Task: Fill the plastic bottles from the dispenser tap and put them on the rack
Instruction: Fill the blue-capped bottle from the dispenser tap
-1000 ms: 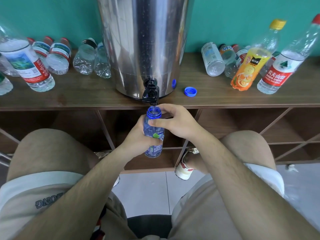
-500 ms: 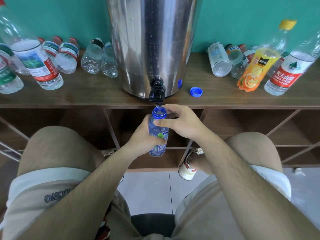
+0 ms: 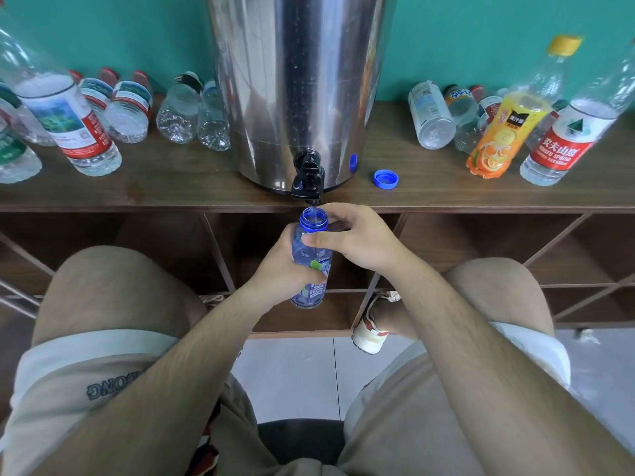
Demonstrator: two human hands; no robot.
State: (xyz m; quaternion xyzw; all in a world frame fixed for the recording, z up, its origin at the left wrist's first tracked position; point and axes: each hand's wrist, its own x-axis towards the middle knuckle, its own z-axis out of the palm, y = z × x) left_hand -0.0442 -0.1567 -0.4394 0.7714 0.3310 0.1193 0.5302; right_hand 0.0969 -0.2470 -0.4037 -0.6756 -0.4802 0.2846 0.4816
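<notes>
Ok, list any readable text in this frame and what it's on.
"农夫山泉" over "NONGFU SPRING": red label of the water bottle, far right.
"ONG", upside down, with the start hidden by an arm: hem of the shorts.
"3D": label of the blue bottle; the rest is blurred.
All other labels: too blurred or small to read.

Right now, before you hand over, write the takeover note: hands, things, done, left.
Left hand grips the blue bottle round its body; right hand holds its neck.
Bottle is uncapped, mouth right under the tap of the steel dispenser.
A blue cap lies on the shelf top, right of the dispenser.
Done: bottle positioned; fill level unclear.
Left: finish filling, cap it, rack it, then do the lying bottles.
</notes>
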